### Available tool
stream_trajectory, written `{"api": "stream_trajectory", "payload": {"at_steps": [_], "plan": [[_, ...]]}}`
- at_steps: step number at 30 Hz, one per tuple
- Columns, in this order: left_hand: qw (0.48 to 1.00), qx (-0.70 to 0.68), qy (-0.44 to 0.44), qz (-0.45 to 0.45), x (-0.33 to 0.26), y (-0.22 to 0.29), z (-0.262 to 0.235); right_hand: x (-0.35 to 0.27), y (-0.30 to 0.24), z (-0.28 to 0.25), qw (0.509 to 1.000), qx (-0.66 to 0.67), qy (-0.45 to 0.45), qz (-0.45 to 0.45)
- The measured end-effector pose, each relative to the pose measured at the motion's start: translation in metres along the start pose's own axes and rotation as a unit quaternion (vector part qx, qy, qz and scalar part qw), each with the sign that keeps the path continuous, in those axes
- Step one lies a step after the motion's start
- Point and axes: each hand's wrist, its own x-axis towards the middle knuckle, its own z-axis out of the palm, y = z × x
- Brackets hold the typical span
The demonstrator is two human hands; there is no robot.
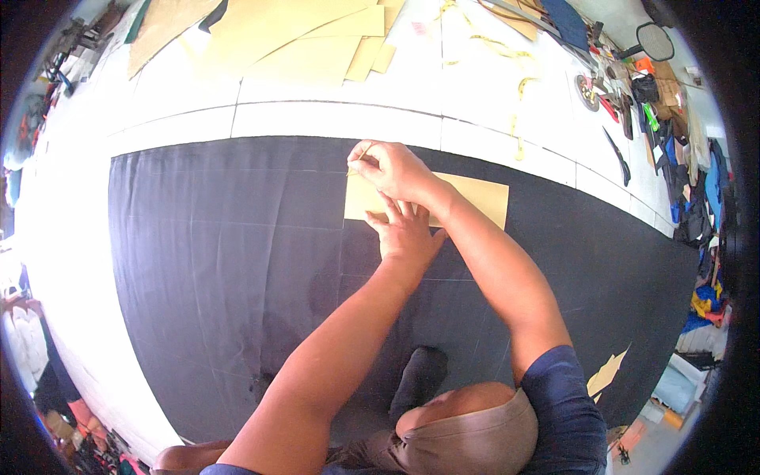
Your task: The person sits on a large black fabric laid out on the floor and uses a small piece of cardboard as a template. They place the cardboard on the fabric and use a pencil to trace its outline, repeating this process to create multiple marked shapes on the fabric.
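Note:
A large black cloth point(222, 277) lies spread over the pale tiled floor, with faint pale lines across it. On its far part rests a flat tan rectangular pattern piece point(483, 202). My left hand point(408, 229) lies on the piece's near edge, fingers spread. Crossing just beyond it, my right hand point(396, 170) pinches a thin yellowish pencil-like stick point(365, 151) by the piece's far left corner. The stick's tip points down towards the cloth; whether it touches is too small to tell.
Large tan sheets point(293, 32) lie beyond the cloth. A yellow tape measure point(518, 119) trails across the tiles, and a dark pointed tool point(616, 157) lies to the right. Mixed tools and fabrics crowd the right edge. Torn tan scraps point(606, 374) rest at lower right. My bent leg occupies the near cloth.

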Motion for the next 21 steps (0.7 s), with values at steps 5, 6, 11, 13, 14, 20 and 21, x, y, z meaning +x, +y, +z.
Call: {"api": "stream_trajectory", "payload": {"at_steps": [5,6,11,13,14,20,21], "plan": [[1.0,-0.007,0.015,-0.002,0.0,-0.001,0.003,0.0,-0.008,-0.004,0.999,-0.029,-0.014,0.017],[1.0,-0.006,0.014,0.0,0.0,-0.001,0.002,0.0,-0.009,-0.004,0.999,-0.03,-0.012,0.021],[1.0,0.002,-0.008,0.008,0.002,0.001,0.001,0.005,0.001,0.001,0.996,-0.077,0.046,0.0],[1.0,-0.002,-0.007,0.005,0.003,-0.003,0.001,0.008,-0.005,0.002,0.996,-0.083,0.036,0.01],[1.0,-0.009,-0.003,0.005,0.002,-0.005,0.002,0.006,-0.008,0.001,0.996,-0.086,0.017,0.026],[1.0,-0.011,-0.01,0.008,0.002,-0.001,0.001,0.0,-0.007,0.001,0.996,-0.075,0.046,0.027],[1.0,-0.007,-0.015,0.008,0.002,-0.002,0.001,0.0,-0.008,0.002,0.995,-0.081,0.048,0.03]]}}
